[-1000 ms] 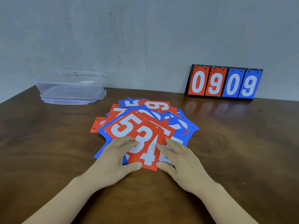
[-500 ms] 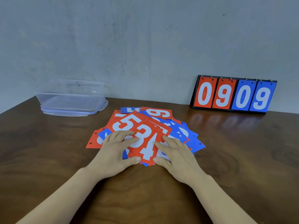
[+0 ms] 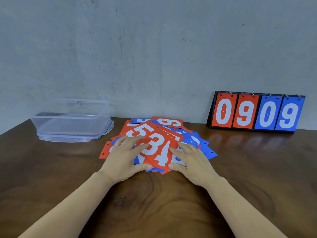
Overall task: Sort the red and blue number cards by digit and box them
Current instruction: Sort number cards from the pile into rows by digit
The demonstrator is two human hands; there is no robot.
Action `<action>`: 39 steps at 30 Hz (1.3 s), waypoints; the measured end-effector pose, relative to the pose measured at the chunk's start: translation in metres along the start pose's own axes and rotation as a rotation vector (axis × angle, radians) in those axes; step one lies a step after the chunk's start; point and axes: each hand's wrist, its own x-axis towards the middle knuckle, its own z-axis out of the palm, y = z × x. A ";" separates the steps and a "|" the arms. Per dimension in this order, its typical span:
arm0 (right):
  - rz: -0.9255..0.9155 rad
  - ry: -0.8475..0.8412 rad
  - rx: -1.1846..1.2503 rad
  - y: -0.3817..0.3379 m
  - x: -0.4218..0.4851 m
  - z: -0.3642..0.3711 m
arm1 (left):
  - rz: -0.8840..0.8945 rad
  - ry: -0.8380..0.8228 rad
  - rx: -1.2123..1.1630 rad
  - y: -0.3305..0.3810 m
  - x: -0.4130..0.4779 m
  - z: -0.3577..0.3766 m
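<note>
Pressing flat on the pile: left hand (image 3: 123, 157) and right hand (image 3: 192, 160), fingers straight and slightly spread, thumbs at its near edge | thin, glossy red and blue number cards (image 3: 158, 146) fanned mid-table, hole-punched corners jutting out | clear rectangular plastic box (image 3: 72, 121) far left, well apart | flip scoreboard (image 3: 255, 112) against the wall, far right | dark grained wooden table (image 3: 154, 203) showing between cards and box

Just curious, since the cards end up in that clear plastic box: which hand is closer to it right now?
Left. The left hand presses the card pile on the side facing the clear box; the right hand presses its far side, farther away.
</note>
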 end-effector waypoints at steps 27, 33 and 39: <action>0.040 0.048 0.035 0.017 0.039 0.003 | 0.020 -0.015 0.067 -0.062 0.026 0.004; 0.069 0.011 0.059 0.035 0.042 -0.004 | -0.041 -0.115 0.110 -0.055 0.026 -0.002; 0.096 0.049 0.143 0.021 0.026 -0.006 | -0.132 -0.118 -0.018 -0.043 0.012 -0.009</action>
